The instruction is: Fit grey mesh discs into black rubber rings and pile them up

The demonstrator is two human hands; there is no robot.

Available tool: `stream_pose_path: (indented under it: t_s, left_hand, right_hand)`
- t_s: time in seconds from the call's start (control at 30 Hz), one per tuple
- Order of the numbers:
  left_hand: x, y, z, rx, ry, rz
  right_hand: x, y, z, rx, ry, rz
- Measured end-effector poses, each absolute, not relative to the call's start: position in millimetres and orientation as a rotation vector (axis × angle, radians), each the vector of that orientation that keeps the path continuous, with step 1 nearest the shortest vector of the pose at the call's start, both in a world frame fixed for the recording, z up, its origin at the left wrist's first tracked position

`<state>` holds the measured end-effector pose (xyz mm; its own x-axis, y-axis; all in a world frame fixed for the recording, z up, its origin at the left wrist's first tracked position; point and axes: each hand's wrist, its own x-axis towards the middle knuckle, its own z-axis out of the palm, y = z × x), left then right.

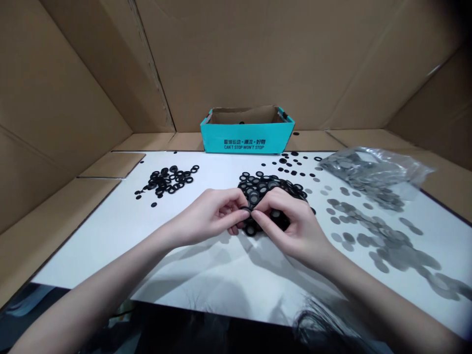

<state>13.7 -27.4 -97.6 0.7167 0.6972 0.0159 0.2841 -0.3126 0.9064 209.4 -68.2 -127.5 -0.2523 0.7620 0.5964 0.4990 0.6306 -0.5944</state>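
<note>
- My left hand (217,214) pinches 1 black ring (245,210), over the pile's (263,184) near-left side.
- The ring looks widest left to right; its exact facing, I can't tell.
- My right hand (295,221) closes thumb to finger at its right edge, anything between hidden.

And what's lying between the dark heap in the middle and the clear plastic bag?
A few loose grey discs and small black pieces, on the white tabletop between the dark heap and the bag, in the head view.
</note>
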Motion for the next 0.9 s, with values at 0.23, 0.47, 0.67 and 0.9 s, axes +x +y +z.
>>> stream_pose_path:
  t_s: [0.23,0.47,0.67,0.9]
  left_hand:
    - [11.8,-23.3,-93.3,1.770,0.832,0.443]
    - [14.3,-24.0,-97.3,1.802,0.835,0.555]
    - [12.7,-25.6,-96.4,1.901,0.737,0.526]
    - [9.9,-22.1,-94.1,1.868,0.779,0.422]
  right_hand:
    - [211.6,-66.4,-127.6,-0.978,-2.022,0.272]
    - [213.7,-63.6,-128.4,-0.971,-2.047,0.249]
    - [213.5,-66.8,-123.5,-0.953,-1.990,0.344]
    - [214.1,-65.4,-125.5,-0.960,-2.087,0.292]
